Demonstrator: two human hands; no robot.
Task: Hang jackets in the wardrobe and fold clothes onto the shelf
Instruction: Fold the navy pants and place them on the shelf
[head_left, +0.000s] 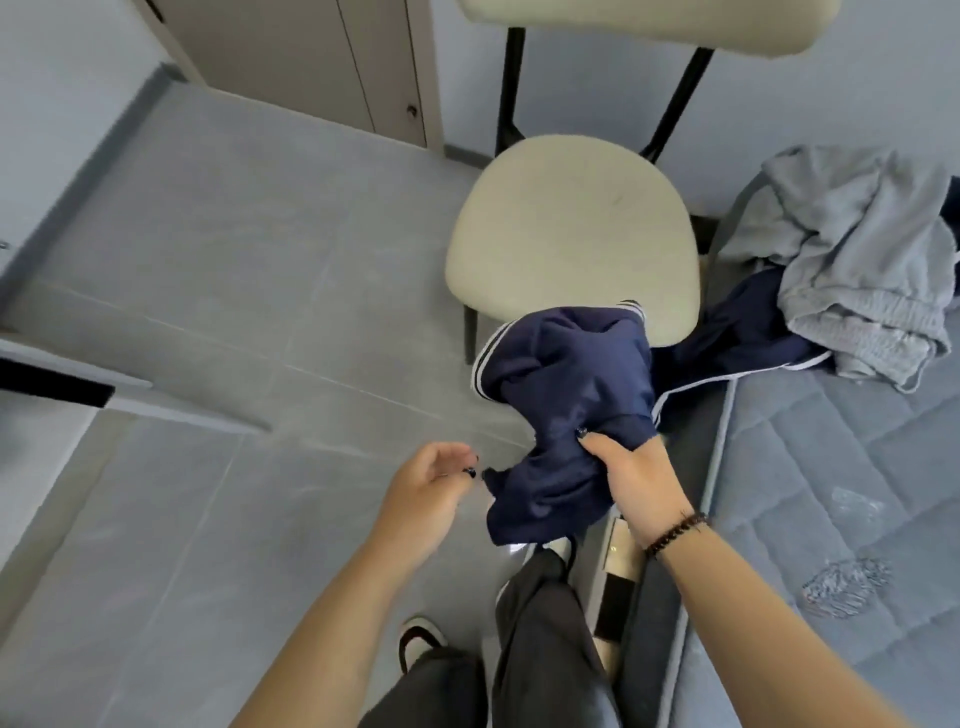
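A navy blue garment with white stripes (566, 384) hangs bunched in front of me, trailing over the front edge of the chair seat and onto the mattress. My right hand (639, 483) grips a fold of it from the right. My left hand (426, 493) is just left of the cloth, fingers loosely curled, fingertips at a corner of the fabric; I cannot tell whether it pinches it. A crumpled grey garment (857, 260) lies on the mattress at the right.
A cream cushioned chair (566, 228) with black legs stands straight ahead. The quilted blue-grey mattress (831, 493) fills the right side. A wardrobe door (322, 62) stands at the back left, and a dark shelf edge (52, 389) juts in at the left. Grey tiled floor lies between.
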